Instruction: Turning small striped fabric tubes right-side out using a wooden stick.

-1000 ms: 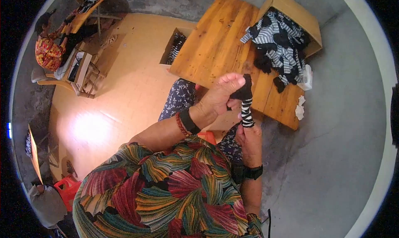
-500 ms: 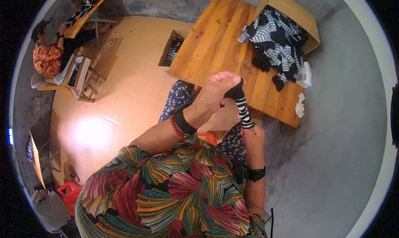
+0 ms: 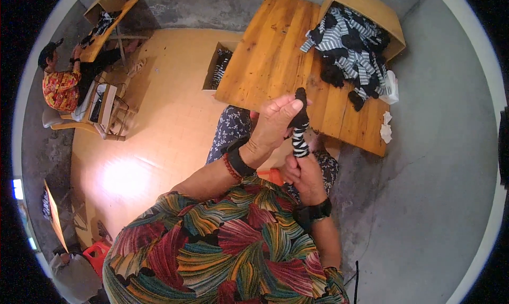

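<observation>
A narrow black-and-white striped knit piece with a black rounded end, by its shape a sock [image 3: 300,137], stands nearly upright before me. My left hand [image 3: 275,119] pinches it from the side at its black part, thumb uppermost, and the black tip [image 3: 301,96] sticks up past the thumb. Below, my right hand [image 3: 305,175] is closed at the striped lower end; whether any finger is inside the sock cannot be made out. Both hands are above my lap, at the near edge of the wooden table [image 3: 265,54].
On the table's right, a cardboard box [image 3: 395,23] lies tipped, spilling striped and black knit pieces [image 3: 350,49]. A white packet [image 3: 391,86] and crumpled tissue [image 3: 386,128] are beside it. Another box [image 3: 209,73] stands left of the table. Another person [image 3: 61,89] sits working at far left.
The sock has gone from slanting to nearly upright, its black tip now raised above my left thumb. My right hand has moved left and turned, closer to my left hand.
</observation>
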A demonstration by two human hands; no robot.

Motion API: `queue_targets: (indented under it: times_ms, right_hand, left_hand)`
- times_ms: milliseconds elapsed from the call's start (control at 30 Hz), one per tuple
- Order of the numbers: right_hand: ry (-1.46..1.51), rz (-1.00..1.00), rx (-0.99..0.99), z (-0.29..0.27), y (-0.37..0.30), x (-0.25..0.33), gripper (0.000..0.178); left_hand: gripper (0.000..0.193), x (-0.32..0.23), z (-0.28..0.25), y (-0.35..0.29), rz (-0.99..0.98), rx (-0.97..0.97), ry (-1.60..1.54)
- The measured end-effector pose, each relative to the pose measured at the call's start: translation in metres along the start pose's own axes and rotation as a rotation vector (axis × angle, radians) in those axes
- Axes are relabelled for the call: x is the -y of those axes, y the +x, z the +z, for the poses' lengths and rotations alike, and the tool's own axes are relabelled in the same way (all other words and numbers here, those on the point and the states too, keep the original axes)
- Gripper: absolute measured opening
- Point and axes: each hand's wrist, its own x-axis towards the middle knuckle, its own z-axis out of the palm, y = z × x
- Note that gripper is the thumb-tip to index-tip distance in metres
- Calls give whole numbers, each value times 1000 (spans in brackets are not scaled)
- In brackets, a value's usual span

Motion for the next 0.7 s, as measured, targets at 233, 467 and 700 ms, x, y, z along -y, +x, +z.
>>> queue_targets:
  times_ms: [233,467,700]
  right_hand:
    - [-373,-96,-244,1,6,10,28]
    - [-630,-345,-342,-27,-4,20,26]
    - [-875,-608,-389,-33,0,19,24]
  left_hand:
    - [24,-6,-15,7,110,9,188]
    - [21,-23,-21,32,446,248,430]
    - [18,-35,4,9,101,90,209]
